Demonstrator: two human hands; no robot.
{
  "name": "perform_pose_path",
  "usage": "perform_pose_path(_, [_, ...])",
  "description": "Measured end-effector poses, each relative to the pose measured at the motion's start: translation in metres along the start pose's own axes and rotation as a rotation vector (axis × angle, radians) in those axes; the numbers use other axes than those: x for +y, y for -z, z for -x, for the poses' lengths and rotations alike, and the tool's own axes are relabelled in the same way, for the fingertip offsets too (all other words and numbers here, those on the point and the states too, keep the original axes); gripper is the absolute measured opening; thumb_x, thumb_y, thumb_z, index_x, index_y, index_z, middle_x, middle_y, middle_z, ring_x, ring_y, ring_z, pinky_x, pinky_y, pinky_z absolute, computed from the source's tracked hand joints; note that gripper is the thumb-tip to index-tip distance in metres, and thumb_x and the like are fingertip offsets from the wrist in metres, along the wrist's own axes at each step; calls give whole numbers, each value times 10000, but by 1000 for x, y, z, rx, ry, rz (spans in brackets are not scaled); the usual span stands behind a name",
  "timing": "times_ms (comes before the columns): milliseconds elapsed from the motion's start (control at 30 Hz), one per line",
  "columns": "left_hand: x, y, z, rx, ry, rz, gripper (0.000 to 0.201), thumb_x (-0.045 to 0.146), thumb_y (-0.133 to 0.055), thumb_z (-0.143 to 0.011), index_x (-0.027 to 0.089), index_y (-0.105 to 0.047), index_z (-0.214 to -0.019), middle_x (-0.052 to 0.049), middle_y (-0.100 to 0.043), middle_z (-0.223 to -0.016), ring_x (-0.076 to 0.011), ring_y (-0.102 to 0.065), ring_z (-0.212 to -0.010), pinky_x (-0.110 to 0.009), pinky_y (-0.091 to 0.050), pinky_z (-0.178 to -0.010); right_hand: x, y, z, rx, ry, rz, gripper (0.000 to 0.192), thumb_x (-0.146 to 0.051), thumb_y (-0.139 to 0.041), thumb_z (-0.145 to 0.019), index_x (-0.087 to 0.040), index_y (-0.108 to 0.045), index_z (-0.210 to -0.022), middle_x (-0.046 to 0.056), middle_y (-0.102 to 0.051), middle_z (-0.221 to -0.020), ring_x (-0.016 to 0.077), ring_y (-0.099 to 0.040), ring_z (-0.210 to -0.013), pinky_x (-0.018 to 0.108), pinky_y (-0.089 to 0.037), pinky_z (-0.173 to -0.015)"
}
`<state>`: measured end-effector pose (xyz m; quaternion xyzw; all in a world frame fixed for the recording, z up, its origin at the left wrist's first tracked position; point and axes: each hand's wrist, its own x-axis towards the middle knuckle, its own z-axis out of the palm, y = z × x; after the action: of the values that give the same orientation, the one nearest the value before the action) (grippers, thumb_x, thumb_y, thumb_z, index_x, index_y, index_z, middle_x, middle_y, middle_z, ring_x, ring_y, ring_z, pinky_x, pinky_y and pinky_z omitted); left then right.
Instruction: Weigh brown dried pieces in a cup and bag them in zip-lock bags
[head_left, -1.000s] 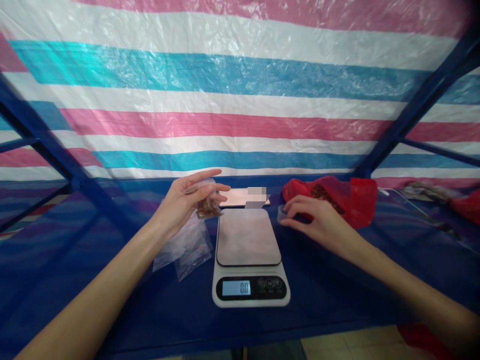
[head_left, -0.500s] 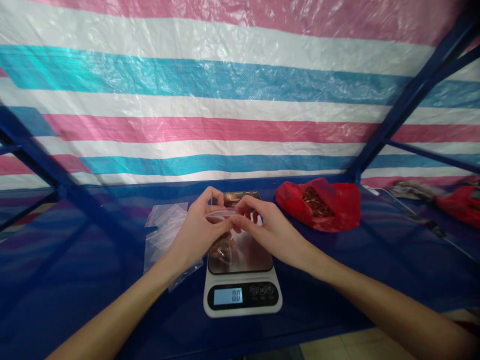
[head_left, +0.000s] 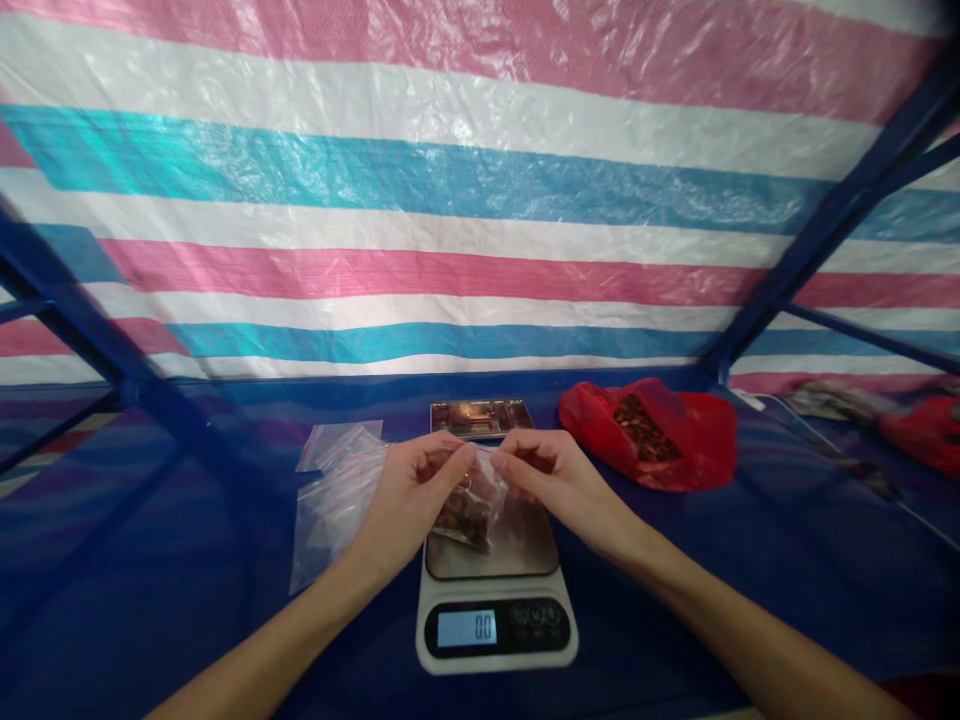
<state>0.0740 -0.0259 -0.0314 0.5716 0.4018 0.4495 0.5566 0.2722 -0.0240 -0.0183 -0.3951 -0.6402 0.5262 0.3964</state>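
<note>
While both hands meet above the scale [head_left: 495,590], the left hand [head_left: 409,500] and the right hand [head_left: 551,478] each pinch the top edge of a small clear bag [head_left: 469,505] holding brown pieces. That bag hangs between the 2 hands, just over the scale's steel platform, whether touching it cannot be told. Its display reads 0.0. Just left of the scale lies a loose pile of empty clear bags [head_left: 334,490] on the blue table [head_left: 750,580]. Behind the hands rests a phone [head_left: 480,417], and to the right sits a red plastic bag [head_left: 660,435], open, with brown pieces inside.
</note>
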Motion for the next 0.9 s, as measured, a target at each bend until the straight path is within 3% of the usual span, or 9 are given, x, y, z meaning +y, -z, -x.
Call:
perform_pose_path(200, [-3,1,-4,131,-14,33,338,486,-734,-946,178,-777,-814,-72,-811,-804,-188,-744,-680,-278,-598,-664,4,3,-4,57,-47,-184,396,-524,-805,-871,-182,-638,-762,-44,-487,-642,91,-357,-555,248,-215,-500])
perform_pose_path(533, [-12,-1,-4,178,-103,-44,322,439,-707,-978,186,-779,-793,-41,-785,-759,-150,-694,-660,-248,-553,-651,11,0,-6,170,-110,-395,347,-427,-812,-842,-183,-576,-767,-73,-430,-613,65,-299,-524,231,-145,-483])
perform_pose_path(767, [-6,-2,-2,253,-244,-131,334,352,-692,-971,179,-697,-685,14,-665,-635,-103,-583,-586,-207,-449,-575,19,-3,-6,151,-29,-377,318,-390,-796,-880,-185,-582,-763,-67,-430,-611,66,-286,-521,242,-126,-483])
perform_pose_path(900, [-2,-2,2,223,-304,-179,336,342,-661,-980,166,-676,-693,18,-648,-635,-90,-558,-575,-190,-431,-555,21,-8,-3,159,62,-370,299,-381,-775,-915,-187,-593,-778,-61,-455,-622,71,-320,-530,234,-175,-480])
